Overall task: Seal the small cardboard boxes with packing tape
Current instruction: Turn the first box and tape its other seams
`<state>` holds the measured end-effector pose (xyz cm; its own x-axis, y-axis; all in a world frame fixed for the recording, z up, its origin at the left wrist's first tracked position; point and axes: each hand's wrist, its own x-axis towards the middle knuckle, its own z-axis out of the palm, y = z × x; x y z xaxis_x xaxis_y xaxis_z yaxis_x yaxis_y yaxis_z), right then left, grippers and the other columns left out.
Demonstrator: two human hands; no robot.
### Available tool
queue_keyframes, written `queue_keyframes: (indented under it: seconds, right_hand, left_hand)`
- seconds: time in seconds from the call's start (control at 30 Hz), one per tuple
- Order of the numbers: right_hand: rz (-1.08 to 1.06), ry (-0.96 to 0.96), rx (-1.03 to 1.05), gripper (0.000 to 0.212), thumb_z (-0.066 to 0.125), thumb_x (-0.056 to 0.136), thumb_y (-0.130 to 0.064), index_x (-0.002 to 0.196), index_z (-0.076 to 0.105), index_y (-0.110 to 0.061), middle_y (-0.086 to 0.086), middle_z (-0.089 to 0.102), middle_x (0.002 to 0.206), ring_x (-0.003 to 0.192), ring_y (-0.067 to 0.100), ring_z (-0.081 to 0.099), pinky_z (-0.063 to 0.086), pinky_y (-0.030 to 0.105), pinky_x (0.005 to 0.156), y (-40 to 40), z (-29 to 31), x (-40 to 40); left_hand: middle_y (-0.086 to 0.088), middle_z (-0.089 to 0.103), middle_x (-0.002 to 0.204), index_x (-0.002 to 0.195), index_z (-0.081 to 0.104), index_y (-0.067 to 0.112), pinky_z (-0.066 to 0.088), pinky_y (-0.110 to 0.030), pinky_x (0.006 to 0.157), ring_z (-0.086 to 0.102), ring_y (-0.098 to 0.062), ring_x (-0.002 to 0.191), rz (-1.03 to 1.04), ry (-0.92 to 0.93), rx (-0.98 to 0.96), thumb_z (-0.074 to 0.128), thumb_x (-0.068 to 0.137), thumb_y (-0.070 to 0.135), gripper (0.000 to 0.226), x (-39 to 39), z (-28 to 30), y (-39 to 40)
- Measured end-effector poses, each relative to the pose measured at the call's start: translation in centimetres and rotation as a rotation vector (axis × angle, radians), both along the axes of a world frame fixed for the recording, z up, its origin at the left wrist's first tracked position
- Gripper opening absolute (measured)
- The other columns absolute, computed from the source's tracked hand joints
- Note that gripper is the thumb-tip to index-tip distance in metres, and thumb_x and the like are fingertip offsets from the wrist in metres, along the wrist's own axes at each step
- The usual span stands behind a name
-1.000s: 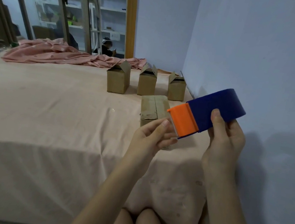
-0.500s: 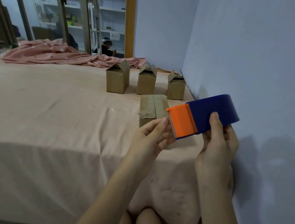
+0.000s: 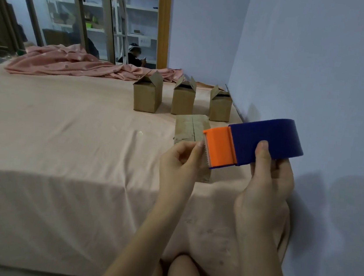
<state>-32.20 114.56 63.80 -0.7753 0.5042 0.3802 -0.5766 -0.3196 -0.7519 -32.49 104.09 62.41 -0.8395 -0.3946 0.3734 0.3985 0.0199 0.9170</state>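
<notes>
My right hand grips a tape dispenser, blue body with an orange cutter end, held above the bed's near right part. My left hand pinches at the toothed orange edge, where the clear tape end sits; the tape itself is too faint to see. Just behind both hands lies a small cardboard box with its flaps closed, partly hidden by the dispenser and my left fingers. Three more small boxes stand in a row farther back with flaps up: left, middle, right.
The bed has a pale pink sheet, its front edge dropping off near me. A crumpled pink blanket lies along the far side. A blue wall runs close on the right. Behind are glass doors and shelving, with a seated person.
The dispenser has tilted flatter and dropped slightly, with my right hand moving a little left. My left hand stays pinched at the orange cutter edge. The boxes have not moved.
</notes>
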Motion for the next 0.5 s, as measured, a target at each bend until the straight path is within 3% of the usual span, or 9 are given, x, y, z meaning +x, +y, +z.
queue_keyframes:
  seconds: [0.1, 0.2, 0.33, 0.5]
  right_hand:
    - [-0.052, 0.005, 0.029, 0.037, 0.063, 0.086, -0.028, 0.117, 0.057, -0.007, -0.001, 0.071, 0.096, 0.091, 0.012, 0.067, 0.05, 0.015, 0.072, -0.7, -0.3, 0.0]
    - [-0.058, 0.01, 0.044, 0.032, 0.063, 0.086, -0.022, 0.114, 0.059, -0.008, -0.007, 0.072, 0.091, 0.089, 0.01, 0.068, 0.05, 0.013, 0.068, -1.1, -0.3, -0.2]
    - [0.022, -0.049, -0.063, 0.023, 0.066, 0.084, -0.015, 0.107, 0.063, -0.011, -0.005, 0.073, 0.085, 0.087, 0.013, 0.068, 0.052, 0.017, 0.067, -1.4, -0.2, -0.6]
    - [-0.026, -0.021, 0.011, 0.018, 0.067, 0.08, -0.022, 0.097, 0.063, -0.023, -0.009, 0.073, 0.085, 0.087, 0.011, 0.069, 0.052, 0.017, 0.068, -1.0, 0.3, -0.5]
  left_hand:
    - [0.006, 0.07, 0.073, 0.078, 0.068, 0.022, 0.055, -0.031, 0.065, 0.066, -0.01, 0.072, 0.083, 0.025, -0.05, 0.058, 0.093, 0.02, 0.019, -0.1, -0.4, -0.1]
    - [0.011, 0.068, 0.071, 0.075, 0.065, 0.025, 0.05, -0.018, 0.058, 0.063, -0.003, 0.067, 0.153, 0.045, -0.076, 0.057, 0.093, 0.017, 0.021, 0.2, -1.2, 0.0]
    - [0.008, 0.065, 0.068, 0.076, 0.062, 0.024, 0.045, -0.011, 0.055, 0.061, 0.0, 0.065, 0.234, 0.069, -0.095, 0.055, 0.094, 0.016, 0.021, 0.5, -1.5, -0.6]
    - [0.011, 0.066, 0.067, 0.076, 0.062, 0.028, 0.045, -0.01, 0.055, 0.064, -0.002, 0.065, 0.217, 0.075, -0.154, 0.056, 0.094, 0.015, 0.023, 0.7, -1.1, -2.4]
